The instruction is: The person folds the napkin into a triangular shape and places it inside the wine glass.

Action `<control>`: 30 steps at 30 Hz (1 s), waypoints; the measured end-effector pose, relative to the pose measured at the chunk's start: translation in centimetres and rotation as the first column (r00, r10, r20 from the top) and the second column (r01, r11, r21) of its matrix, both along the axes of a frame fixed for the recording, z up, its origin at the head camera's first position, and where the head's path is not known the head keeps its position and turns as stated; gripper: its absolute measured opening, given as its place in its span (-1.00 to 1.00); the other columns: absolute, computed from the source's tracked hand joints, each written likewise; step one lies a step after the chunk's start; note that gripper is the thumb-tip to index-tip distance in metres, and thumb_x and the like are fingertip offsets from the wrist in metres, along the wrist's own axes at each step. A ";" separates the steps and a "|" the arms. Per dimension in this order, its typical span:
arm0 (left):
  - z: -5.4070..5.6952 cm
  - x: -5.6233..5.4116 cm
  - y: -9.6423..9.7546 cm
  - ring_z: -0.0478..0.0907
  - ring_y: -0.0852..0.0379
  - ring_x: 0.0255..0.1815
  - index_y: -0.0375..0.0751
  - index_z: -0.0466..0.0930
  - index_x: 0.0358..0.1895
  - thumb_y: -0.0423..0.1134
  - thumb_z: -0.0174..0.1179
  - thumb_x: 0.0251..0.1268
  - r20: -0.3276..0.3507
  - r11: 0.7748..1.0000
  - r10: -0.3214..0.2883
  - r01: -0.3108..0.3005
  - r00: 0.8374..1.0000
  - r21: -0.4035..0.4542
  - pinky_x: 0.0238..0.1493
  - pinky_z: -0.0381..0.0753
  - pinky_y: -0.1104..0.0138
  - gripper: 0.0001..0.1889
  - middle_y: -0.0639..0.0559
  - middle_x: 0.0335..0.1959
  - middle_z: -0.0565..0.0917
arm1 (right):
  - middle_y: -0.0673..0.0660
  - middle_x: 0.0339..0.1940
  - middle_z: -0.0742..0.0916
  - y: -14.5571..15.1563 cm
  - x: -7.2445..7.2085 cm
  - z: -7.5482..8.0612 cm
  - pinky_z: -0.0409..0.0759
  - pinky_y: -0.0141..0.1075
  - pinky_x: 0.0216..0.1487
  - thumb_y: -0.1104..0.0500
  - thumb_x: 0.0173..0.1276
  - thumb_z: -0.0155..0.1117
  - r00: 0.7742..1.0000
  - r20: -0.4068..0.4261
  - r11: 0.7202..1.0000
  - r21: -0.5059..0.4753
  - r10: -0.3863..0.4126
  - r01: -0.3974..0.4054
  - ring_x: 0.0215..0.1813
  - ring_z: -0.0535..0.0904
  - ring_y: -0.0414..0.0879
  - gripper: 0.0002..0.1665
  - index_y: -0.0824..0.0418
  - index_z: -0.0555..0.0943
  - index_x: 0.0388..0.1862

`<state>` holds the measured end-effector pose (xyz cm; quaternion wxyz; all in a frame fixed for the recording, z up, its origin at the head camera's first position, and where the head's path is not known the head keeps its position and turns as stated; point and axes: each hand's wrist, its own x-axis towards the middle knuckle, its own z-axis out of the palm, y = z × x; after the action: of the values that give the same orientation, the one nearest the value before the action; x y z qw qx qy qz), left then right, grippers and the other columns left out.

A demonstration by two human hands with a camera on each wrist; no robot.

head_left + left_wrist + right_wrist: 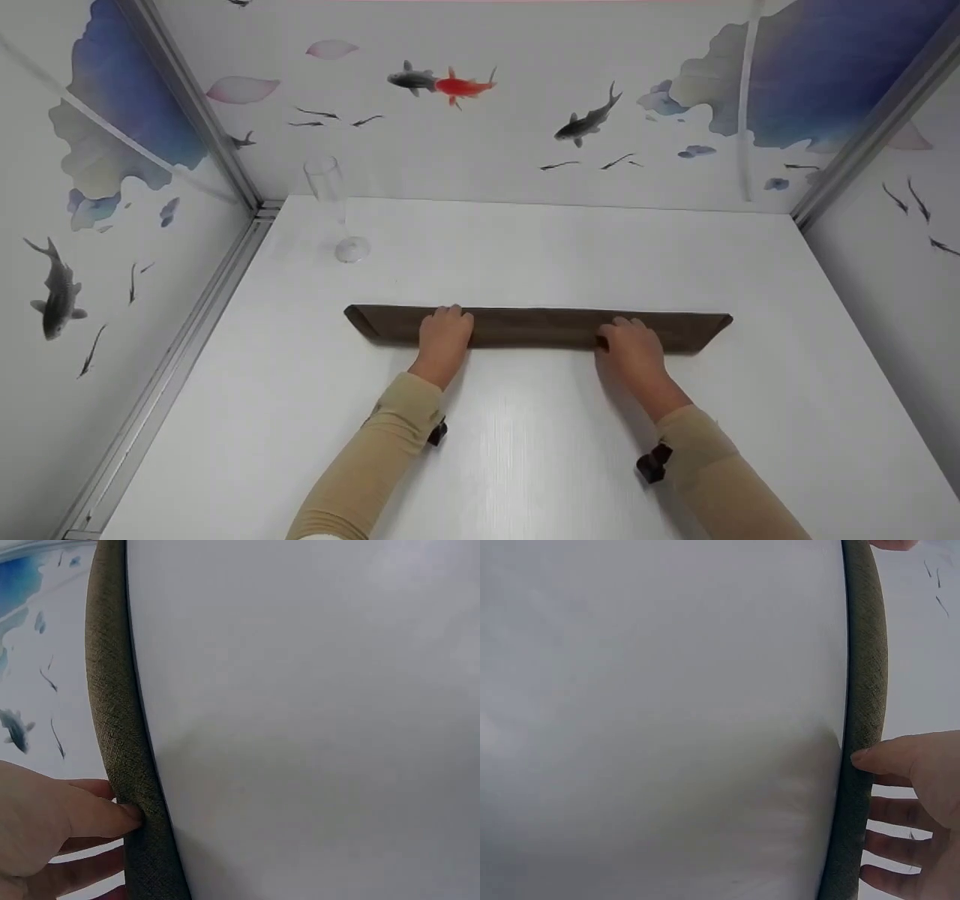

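A long strip of folded dark brown cloth lies crosswise on the white table, with slanted folds at both ends. My left hand grips it left of its middle. Toward the right end, my right hand holds the same strip. In the left wrist view the left thumb presses on the near face of the cloth, with the fingers behind it. The right wrist view has the right hand pinching the woven cloth likewise, its fingers spread along the far side.
A clear stemmed glass stands upright on the table behind the cloth's left end. White walls with painted fish rise at the back and both sides. A metal frame rail runs along the left edge.
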<state>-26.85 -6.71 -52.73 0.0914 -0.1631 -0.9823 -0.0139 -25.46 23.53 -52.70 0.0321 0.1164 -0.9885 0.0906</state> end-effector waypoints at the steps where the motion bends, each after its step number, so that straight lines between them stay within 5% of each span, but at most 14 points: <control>1: 0.0 0.1 0.0 0.59 -0.08 -0.16 -0.23 0.71 -0.22 -0.46 0.32 0.21 -0.019 1.000 -0.003 0.003 1.000 -0.015 -0.26 0.64 0.14 -0.89 -0.13 -0.21 0.63 | 0.24 -0.18 0.67 0.0 0.0 0.0 0.57 0.01 -0.13 0.28 0.25 0.40 1.000 -0.001 1.000 -0.004 0.001 -0.001 -0.14 0.55 0.18 -0.77 0.30 0.70 -0.11; 14: 0.0 0.6 0.1 0.57 -0.05 -0.27 -0.24 0.72 -0.38 -0.38 0.34 0.19 -0.014 1.000 -0.018 0.018 1.000 0.002 -0.37 0.64 0.14 -0.98 -0.12 -0.26 0.63 | 0.25 -0.18 0.67 -0.2 -0.7 0.2 0.57 0.01 -0.12 0.31 0.29 0.34 1.000 0.030 1.000 0.002 0.001 -0.001 -0.14 0.56 0.18 -0.80 0.32 0.70 -0.11; 30: 0.4 -0.6 0.0 0.63 -0.03 -0.29 -0.27 0.70 -0.33 -0.46 0.26 0.26 0.111 0.998 0.039 -0.043 0.993 0.036 -0.33 0.66 0.20 -0.94 -0.10 -0.39 0.66 | 0.29 -0.14 0.71 0.3 -1.8 0.2 0.59 0.02 -0.08 0.37 0.37 0.21 0.998 0.065 1.000 -0.023 -0.009 0.010 -0.05 0.61 0.24 -0.80 0.35 0.64 -0.05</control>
<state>-27.45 -6.72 -52.35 0.0405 -0.1400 -0.9885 -0.0397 -27.25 23.84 -52.48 0.0016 0.1084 -0.9885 0.1057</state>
